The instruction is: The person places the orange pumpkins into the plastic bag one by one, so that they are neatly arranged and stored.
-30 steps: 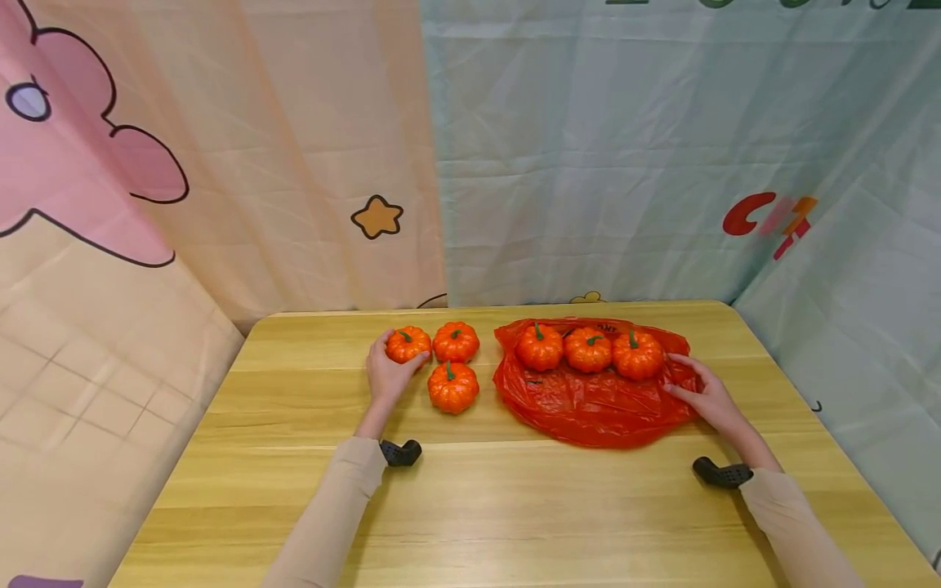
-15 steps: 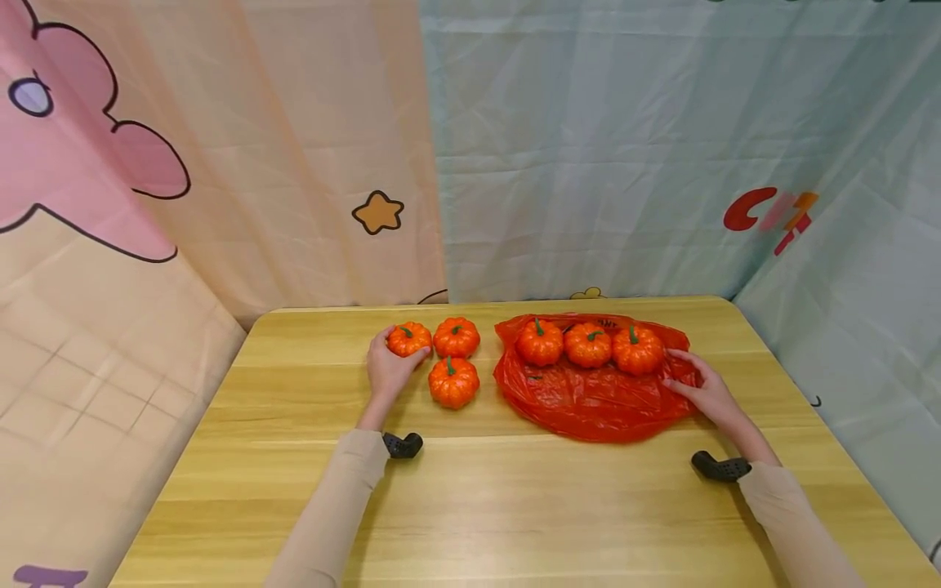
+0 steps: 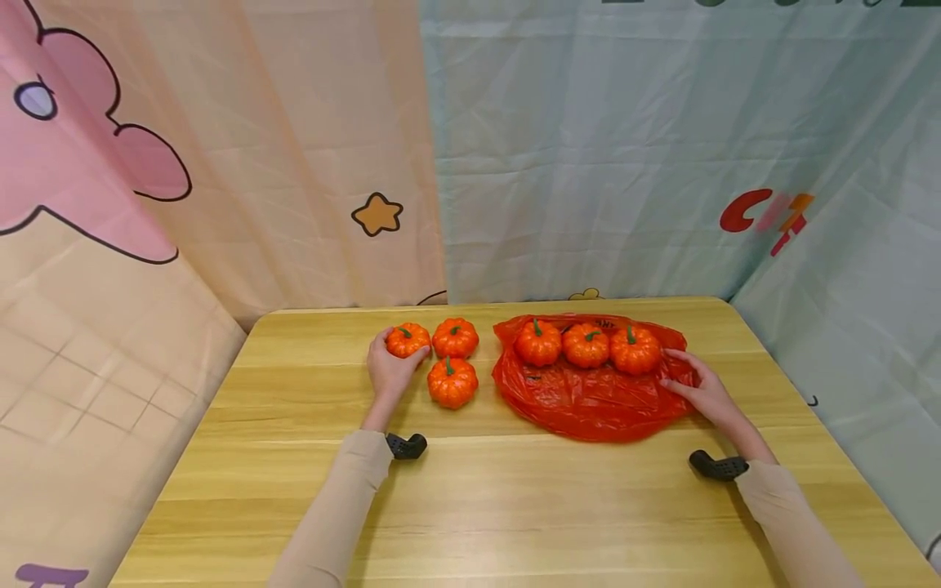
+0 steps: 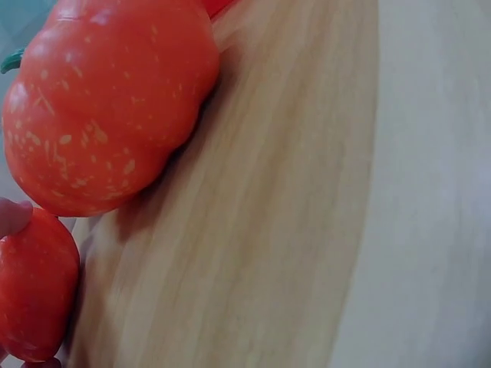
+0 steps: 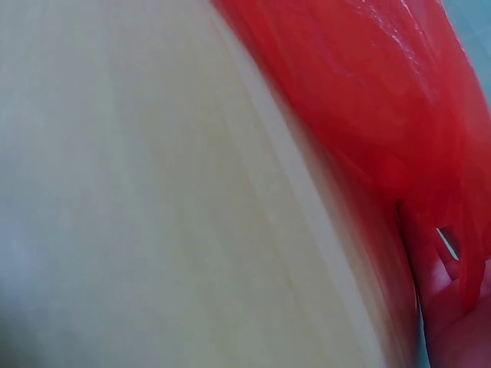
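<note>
My left hand (image 3: 391, 369) holds a small orange pumpkin (image 3: 410, 340) with a green stem at the left end of the group, thumb on its near right side. The left wrist view shows the thumb on this pumpkin, beside a closer pumpkin (image 4: 107, 107). Two more pumpkins stand right next to it, one at the back (image 3: 456, 336) and one in front (image 3: 452, 384). My right hand (image 3: 709, 392) grips the right edge of a flattened red plastic bag (image 3: 588, 408), fingers near the rightmost pumpkin (image 3: 636, 351). In the right wrist view, red film (image 5: 368, 100) partly covers the fingers.
A row of three pumpkins, including the left one (image 3: 539, 343) and the middle one (image 3: 586, 346), sits on the bag's back half. The wooden table (image 3: 529, 514) ends at a patterned curtain (image 3: 573, 163) behind. Black devices (image 3: 407, 446) sit at both wrists.
Both hands, the pumpkins and the bag keep their places. Only the head view shifts slightly.
</note>
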Tool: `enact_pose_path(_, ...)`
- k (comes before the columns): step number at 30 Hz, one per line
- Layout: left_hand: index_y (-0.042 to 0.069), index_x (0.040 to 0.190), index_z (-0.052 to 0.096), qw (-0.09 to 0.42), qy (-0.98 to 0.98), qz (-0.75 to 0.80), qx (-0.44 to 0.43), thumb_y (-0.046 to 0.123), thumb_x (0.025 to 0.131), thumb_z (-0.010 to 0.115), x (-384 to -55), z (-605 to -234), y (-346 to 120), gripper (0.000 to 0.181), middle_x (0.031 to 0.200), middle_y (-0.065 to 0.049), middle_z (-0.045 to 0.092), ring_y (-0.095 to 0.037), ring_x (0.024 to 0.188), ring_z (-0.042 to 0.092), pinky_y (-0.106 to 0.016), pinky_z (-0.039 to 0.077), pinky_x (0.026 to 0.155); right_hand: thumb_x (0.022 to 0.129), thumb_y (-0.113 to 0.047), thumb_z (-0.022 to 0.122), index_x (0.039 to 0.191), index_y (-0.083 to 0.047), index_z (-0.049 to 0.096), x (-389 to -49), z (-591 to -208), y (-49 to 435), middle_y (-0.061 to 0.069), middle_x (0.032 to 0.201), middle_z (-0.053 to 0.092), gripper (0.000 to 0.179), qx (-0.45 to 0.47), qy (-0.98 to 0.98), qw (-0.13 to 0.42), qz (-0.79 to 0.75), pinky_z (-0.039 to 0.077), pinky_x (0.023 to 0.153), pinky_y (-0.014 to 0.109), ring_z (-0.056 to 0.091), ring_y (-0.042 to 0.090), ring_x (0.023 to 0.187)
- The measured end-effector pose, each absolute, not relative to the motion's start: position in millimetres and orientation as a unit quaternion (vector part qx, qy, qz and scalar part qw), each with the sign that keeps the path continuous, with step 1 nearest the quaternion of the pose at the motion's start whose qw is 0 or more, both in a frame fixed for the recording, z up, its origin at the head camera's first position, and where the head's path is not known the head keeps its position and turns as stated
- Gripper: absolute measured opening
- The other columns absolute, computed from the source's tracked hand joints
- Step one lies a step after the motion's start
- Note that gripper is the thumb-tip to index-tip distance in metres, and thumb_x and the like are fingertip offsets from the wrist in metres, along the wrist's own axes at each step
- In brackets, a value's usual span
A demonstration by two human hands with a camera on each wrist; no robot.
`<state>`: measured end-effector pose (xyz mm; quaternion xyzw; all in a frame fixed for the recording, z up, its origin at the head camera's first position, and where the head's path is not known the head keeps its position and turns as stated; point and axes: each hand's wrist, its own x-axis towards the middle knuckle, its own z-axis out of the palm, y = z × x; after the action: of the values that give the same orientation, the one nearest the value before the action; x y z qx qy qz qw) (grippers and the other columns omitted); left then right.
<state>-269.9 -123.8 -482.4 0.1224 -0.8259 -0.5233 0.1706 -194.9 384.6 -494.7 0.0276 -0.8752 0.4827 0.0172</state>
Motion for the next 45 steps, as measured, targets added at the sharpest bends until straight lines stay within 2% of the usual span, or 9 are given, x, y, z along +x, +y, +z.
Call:
enact_pose_path(10, 0.002, 0.134, 0.049, 0.170, -0.820, -0.528, 0.140, 0.024, 0.070, 0.086, -267.1, -479.3, -124.5, 0.077, 0.134, -0.021, 0.051, -0.037, 0.125, 0.048, -0.047, 0.039, 0.108, 0.095, -0.026, 0.060, 0.147, -0.011, 0.035, -195.3, -494.6, 384.1, 0.002, 0.147, 0.038, 0.060, 0.032, -0.875, 0.021, 0.482, 0.027, 0.095, 0.003, 0.026, 0.034, 0.135)
enact_pose_path(13, 0.002, 0.134, 0.049, 0.170, -0.817, -0.532, 0.140, 0.025, 0.070, 0.085, -264.8, -475.7, -124.4, 0.077, 0.134, -0.021, 0.051, -0.037, 0.125, 0.048, -0.047, 0.039, 0.108, 0.095, -0.025, 0.060, 0.147, -0.008, 0.033, -196.3, -495.0, 384.9, 0.013, 0.150, 0.034, 0.061, 0.034, -0.874, 0.019, 0.484, 0.028, 0.113, 0.023, 0.023, 0.038, 0.135)
enact_pose_path(16, 0.002, 0.134, 0.049, 0.177, -0.810, -0.542, 0.138, 0.024, 0.070, 0.085, -262.2, -471.5, -124.0, 0.077, 0.132, -0.022, 0.051, -0.037, 0.124, 0.049, -0.049, 0.040, 0.107, 0.095, -0.025, 0.060, 0.147, -0.006, 0.033, -197.1, -495.5, 385.1, 0.021, 0.150, 0.030, 0.062, 0.037, -0.870, 0.018, 0.491, 0.024, 0.117, 0.048, 0.022, 0.039, 0.135)
enact_pose_path(19, 0.003, 0.133, 0.050, 0.188, -0.802, -0.550, 0.136, 0.025, 0.069, 0.086, -259.6, -467.4, -123.8, 0.077, 0.131, -0.020, 0.051, -0.036, 0.123, 0.049, -0.048, 0.040, 0.107, 0.094, -0.024, 0.061, 0.146, -0.011, 0.036, -197.2, -497.4, 385.5, 0.008, 0.149, 0.037, 0.059, 0.036, -0.863, 0.026, 0.502, 0.024, 0.115, 0.052, 0.024, 0.034, 0.135)
enact_pose_path(23, 0.005, 0.133, 0.050, 0.197, -0.796, -0.557, 0.132, 0.026, 0.068, 0.087, -256.4, -461.6, -123.0, 0.078, 0.132, -0.017, 0.052, -0.034, 0.124, 0.049, -0.047, 0.040, 0.107, 0.094, -0.025, 0.061, 0.145, -0.017, 0.040, -195.9, -499.2, 387.9, -0.013, 0.144, 0.042, 0.056, 0.037, -0.866, 0.034, 0.497, 0.026, 0.114, 0.023, 0.026, 0.026, 0.136)
enact_pose_path(27, 0.005, 0.133, 0.051, 0.202, -0.792, -0.563, 0.125, 0.027, 0.068, 0.087, -252.9, -454.8, -121.2, 0.077, 0.132, -0.017, 0.052, -0.033, 0.124, 0.050, -0.046, 0.041, 0.106, 0.095, -0.026, 0.060, 0.146, -0.012, 0.037, -195.0, -498.7, 389.4, -0.010, 0.145, 0.041, 0.058, 0.043, -0.873, 0.036, 0.485, 0.025, 0.099, 0.005, 0.029, 0.012, 0.135)
enact_pose_path(33, 0.006, 0.134, 0.050, 0.199, -0.788, -0.571, 0.113, 0.026, 0.069, 0.087, -246.9, -442.0, -115.1, 0.077, 0.133, -0.016, 0.051, -0.033, 0.123, 0.049, -0.047, 0.042, 0.106, 0.095, -0.025, 0.060, 0.146, -0.008, 0.036, -194.7, -497.1, 389.6, -0.009, 0.148, 0.039, 0.059, 0.046, -0.874, 0.038, 0.482, 0.026, 0.090, 0.000, 0.030, -0.005, 0.125)
enact_pose_path(40, 0.007, 0.134, 0.050, 0.205, -0.783, -0.582, 0.082, 0.025, 0.069, 0.087, -241.4, -427.8, -103.0, 0.077, 0.135, -0.015, 0.051, -0.031, 0.125, 0.049, -0.045, 0.041, 0.107, 0.095, -0.022, 0.060, 0.145, -0.003, 0.034, -195.3, -495.7, 389.2, 0.012, 0.148, 0.035, 0.060, 0.045, -0.878, 0.035, 0.475, 0.027, 0.086, -0.003, 0.031, 0.017, 0.132)
enact_pose_path(45, 0.007, 0.135, 0.050, 0.195, -0.778, -0.594, 0.061, 0.026, 0.070, 0.086, -233.4, -415.8, -91.3, 0.077, 0.136, -0.014, 0.050, -0.031, 0.125, 0.049, -0.044, 0.042, 0.106, 0.094, -0.019, 0.061, 0.145, -0.001, 0.034, -195.9, -496.5, 387.2, 0.015, 0.146, 0.036, 0.060, 0.049, -0.879, 0.044, 0.473, 0.025, 0.086, -0.004, 0.032, 0.006, 0.129)
